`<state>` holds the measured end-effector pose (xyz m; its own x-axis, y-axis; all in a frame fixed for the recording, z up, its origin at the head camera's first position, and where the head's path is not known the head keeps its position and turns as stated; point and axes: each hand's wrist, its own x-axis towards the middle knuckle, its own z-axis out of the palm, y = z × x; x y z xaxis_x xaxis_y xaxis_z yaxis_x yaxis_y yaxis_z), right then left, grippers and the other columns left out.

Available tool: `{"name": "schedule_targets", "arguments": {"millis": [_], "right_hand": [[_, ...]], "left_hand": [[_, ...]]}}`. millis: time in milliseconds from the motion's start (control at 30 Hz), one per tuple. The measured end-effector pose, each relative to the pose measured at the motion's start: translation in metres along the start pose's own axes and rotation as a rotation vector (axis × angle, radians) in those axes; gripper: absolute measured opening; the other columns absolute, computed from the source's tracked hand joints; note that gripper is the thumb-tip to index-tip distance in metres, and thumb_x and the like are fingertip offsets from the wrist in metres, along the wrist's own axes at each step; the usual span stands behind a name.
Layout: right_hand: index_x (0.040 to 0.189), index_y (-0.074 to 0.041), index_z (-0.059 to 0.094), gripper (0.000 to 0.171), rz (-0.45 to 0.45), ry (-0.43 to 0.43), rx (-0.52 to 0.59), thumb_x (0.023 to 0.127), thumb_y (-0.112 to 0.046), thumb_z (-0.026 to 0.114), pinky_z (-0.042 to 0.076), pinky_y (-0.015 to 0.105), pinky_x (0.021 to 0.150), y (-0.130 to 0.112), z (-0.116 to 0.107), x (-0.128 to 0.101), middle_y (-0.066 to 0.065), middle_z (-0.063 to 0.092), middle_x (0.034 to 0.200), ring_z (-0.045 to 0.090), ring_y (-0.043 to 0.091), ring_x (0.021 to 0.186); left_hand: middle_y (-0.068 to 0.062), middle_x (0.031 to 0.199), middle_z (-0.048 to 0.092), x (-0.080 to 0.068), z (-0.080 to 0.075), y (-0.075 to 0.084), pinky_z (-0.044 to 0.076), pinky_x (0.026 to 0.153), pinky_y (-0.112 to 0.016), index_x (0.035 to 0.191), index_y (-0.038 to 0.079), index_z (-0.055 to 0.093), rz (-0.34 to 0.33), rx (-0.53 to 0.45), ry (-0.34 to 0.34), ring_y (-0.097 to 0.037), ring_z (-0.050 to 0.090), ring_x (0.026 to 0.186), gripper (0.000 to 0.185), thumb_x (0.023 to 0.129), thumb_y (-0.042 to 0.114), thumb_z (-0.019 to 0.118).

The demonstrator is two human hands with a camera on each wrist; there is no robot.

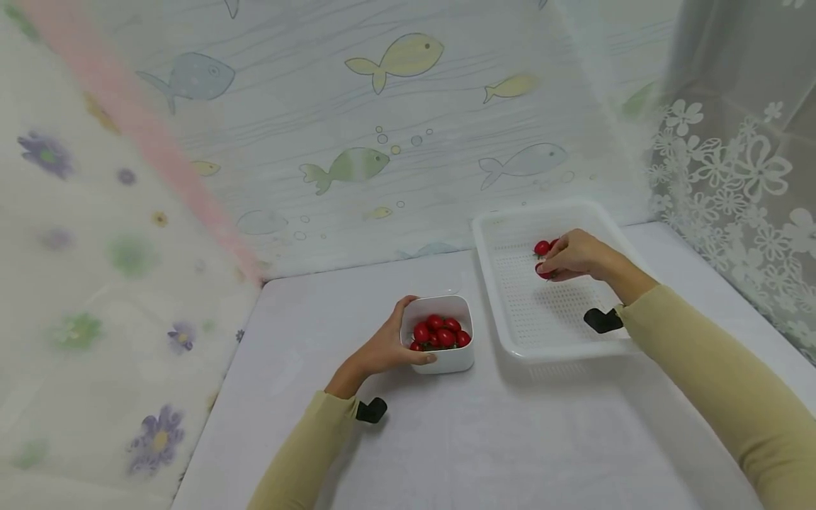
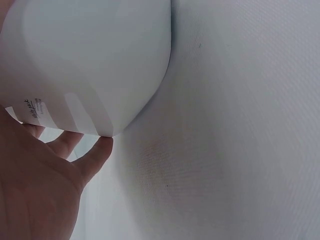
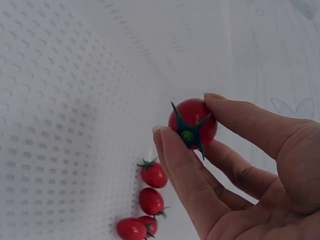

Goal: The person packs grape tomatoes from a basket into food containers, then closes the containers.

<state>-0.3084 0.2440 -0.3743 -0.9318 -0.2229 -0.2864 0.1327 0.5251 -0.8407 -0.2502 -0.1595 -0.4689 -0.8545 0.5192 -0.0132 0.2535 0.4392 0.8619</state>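
My right hand (image 1: 579, 255) pinches a red cherry tomato (image 3: 196, 114) between thumb and fingertips, its green star-shaped calyx showing in the right wrist view. That hand is over a white perforated plastic basket (image 1: 576, 352). Several more cherry tomatoes (image 3: 151, 201) lie in the basket near one wall, partly hidden by the hand in the head view. My left hand (image 1: 381, 347) grips a small white square container (image 1: 449, 363) from its left side, thumb along the front and fingers round the back. Inside it sits a pile of red cherry tomatoes (image 1: 444, 336).
A white cloth (image 1: 440, 439) covers the table under the container and basket. Behind it hangs a fish-print curtain (image 1: 414, 177), with a flower-print sheet (image 1: 115, 304) at the left and lace fabric (image 1: 758, 212) at the right.
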Motion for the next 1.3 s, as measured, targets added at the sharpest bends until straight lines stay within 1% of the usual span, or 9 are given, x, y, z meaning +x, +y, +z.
{"name": "schedule_targets", "arguments": {"millis": [167,367,633,933,1033,1067,1167,1267,1300], "right_hand": [[0.114,0.016,0.060,0.036,-0.023,-0.013,-0.017,0.094,-0.010,0.074,0.061,0.029,0.073,-0.002,0.002,-0.006,0.015,0.073,0.095,0.073,0.016,0.076],[0.116,0.016,0.059,0.038,-0.036,-0.039,0.012,0.093,-0.009,0.075,0.061,0.029,0.076,-0.008,0.004,-0.011,0.013,0.074,0.096,0.073,0.015,0.079],[0.114,0.015,0.062,0.035,-0.064,-0.049,-0.025,0.094,-0.011,0.074,0.061,0.030,0.077,-0.013,0.008,-0.018,0.013,0.074,0.097,0.072,0.016,0.080],[0.113,0.013,0.064,0.034,-0.099,-0.049,-0.045,0.093,-0.012,0.075,0.061,0.031,0.080,-0.022,0.013,-0.031,0.017,0.073,0.103,0.073,0.017,0.084],[0.113,0.012,0.065,0.034,-0.117,-0.046,-0.054,0.093,-0.012,0.076,0.060,0.031,0.081,-0.028,0.017,-0.037,0.018,0.072,0.105,0.073,0.021,0.088],[0.113,0.012,0.065,0.033,-0.125,-0.049,-0.051,0.093,-0.012,0.076,0.060,0.031,0.082,-0.029,0.018,-0.039,0.018,0.071,0.106,0.072,0.021,0.094],[0.110,0.010,0.068,0.031,-0.151,-0.056,-0.045,0.092,-0.013,0.077,0.060,0.033,0.084,-0.034,0.023,-0.045,0.017,0.071,0.107,0.071,0.024,0.098],[0.108,0.007,0.071,0.029,-0.165,-0.058,-0.056,0.090,-0.015,0.078,0.059,0.037,0.089,-0.039,0.029,-0.051,0.015,0.069,0.110,0.070,0.022,0.097],[0.108,0.005,0.071,0.029,-0.167,-0.055,-0.069,0.090,-0.016,0.079,0.058,0.039,0.090,-0.040,0.031,-0.053,0.014,0.068,0.110,0.072,0.022,0.091]], "left_hand": [[0.007,0.143,0.044,0.000,0.000,0.000,0.044,0.109,-0.051,0.154,0.030,0.021,-0.002,0.003,0.002,-0.017,0.042,0.135,0.106,0.074,0.038,0.089],[0.006,0.143,0.044,-0.001,0.000,0.001,0.042,0.110,-0.051,0.156,0.028,0.019,-0.013,0.016,-0.004,-0.016,0.042,0.136,0.107,0.075,0.038,0.089],[0.002,0.146,0.043,-0.002,0.000,0.001,0.042,0.111,-0.053,0.159,0.019,0.016,-0.014,0.008,-0.010,-0.021,0.041,0.138,0.111,0.076,0.037,0.088],[0.003,0.145,0.043,0.000,0.000,0.001,0.043,0.110,-0.054,0.158,0.020,0.017,-0.009,0.023,0.000,-0.020,0.041,0.137,0.111,0.075,0.038,0.088],[0.004,0.144,0.043,0.000,0.000,0.001,0.043,0.110,-0.054,0.158,0.022,0.018,-0.011,0.019,0.002,-0.020,0.041,0.137,0.110,0.075,0.038,0.088],[0.004,0.144,0.043,0.000,0.000,0.001,0.043,0.110,-0.053,0.157,0.023,0.018,-0.013,0.017,0.002,-0.020,0.041,0.137,0.109,0.075,0.038,0.088],[0.005,0.144,0.044,-0.001,0.000,0.002,0.043,0.109,-0.052,0.157,0.025,0.018,-0.016,0.016,0.002,-0.019,0.041,0.137,0.109,0.075,0.038,0.088],[0.004,0.145,0.043,-0.001,0.000,0.003,0.043,0.110,-0.054,0.157,0.024,0.018,-0.012,0.016,0.000,-0.020,0.041,0.138,0.109,0.075,0.038,0.088],[0.004,0.145,0.043,-0.001,0.000,0.003,0.043,0.110,-0.054,0.157,0.024,0.018,-0.012,0.019,0.000,-0.021,0.040,0.138,0.109,0.075,0.038,0.088]]}}
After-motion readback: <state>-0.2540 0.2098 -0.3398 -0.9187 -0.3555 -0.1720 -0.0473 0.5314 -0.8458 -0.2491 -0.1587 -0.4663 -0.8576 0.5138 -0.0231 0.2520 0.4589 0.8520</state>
